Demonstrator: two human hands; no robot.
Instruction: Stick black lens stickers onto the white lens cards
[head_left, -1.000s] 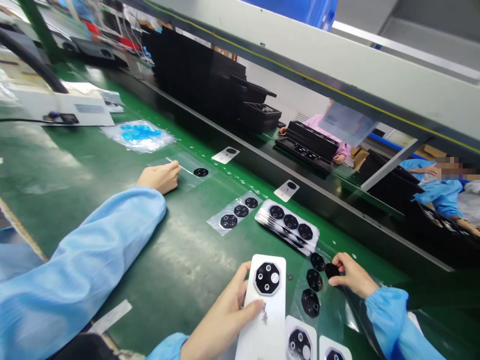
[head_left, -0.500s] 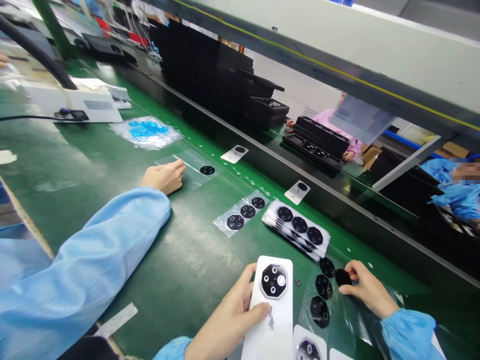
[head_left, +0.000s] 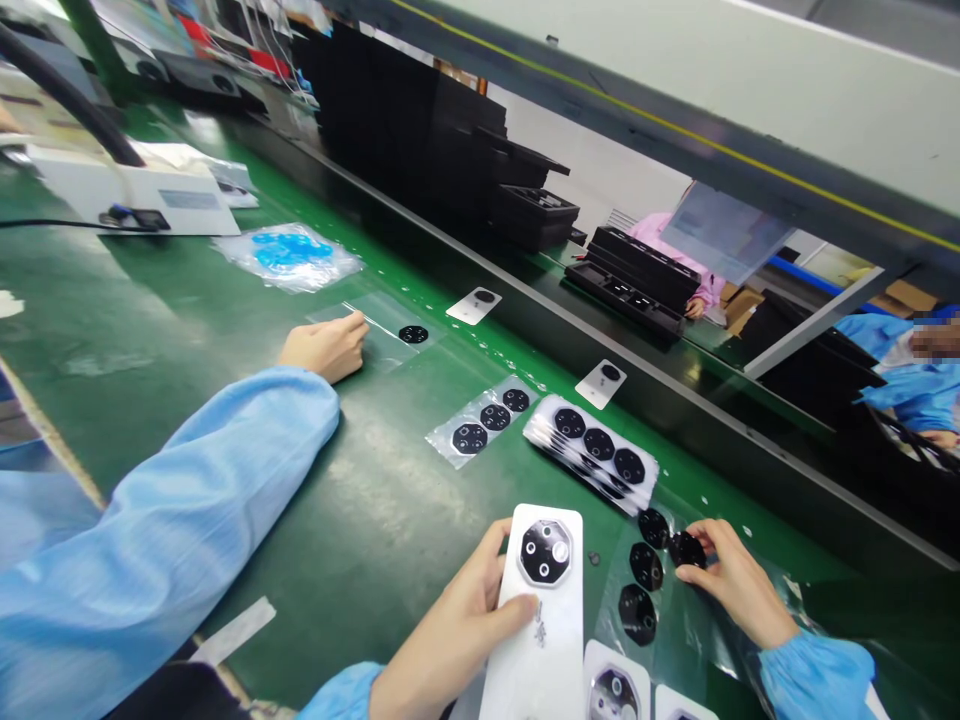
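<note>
My left hand (head_left: 461,625) is wrapped round a white phone back panel (head_left: 536,650) with a black octagonal camera area at its top. Between the thumb and fingers of my right hand (head_left: 735,580) is a dark octagonal piece (head_left: 686,549). Just left of it, several black octagonal pieces (head_left: 638,614) lie on a clear sheet. A stack of film strips (head_left: 592,455) with black octagons sits above them, and a single strip (head_left: 480,422) lies to its left. Another white panel (head_left: 616,685) rests at the bottom edge, beside the held one.
At the left, a co-worker's hand (head_left: 326,345) and blue sleeve rest on the green table (head_left: 375,510). Behind lie a bag of blue pieces (head_left: 289,255) and two small white cards (head_left: 602,384) (head_left: 475,305). Black trays (head_left: 634,290) stand beyond the dark ledge.
The view has shifted slightly. The dark piece in my right hand has tilted a little and shows more of its shiny face. My left hand keeps its hold on the panel.
</note>
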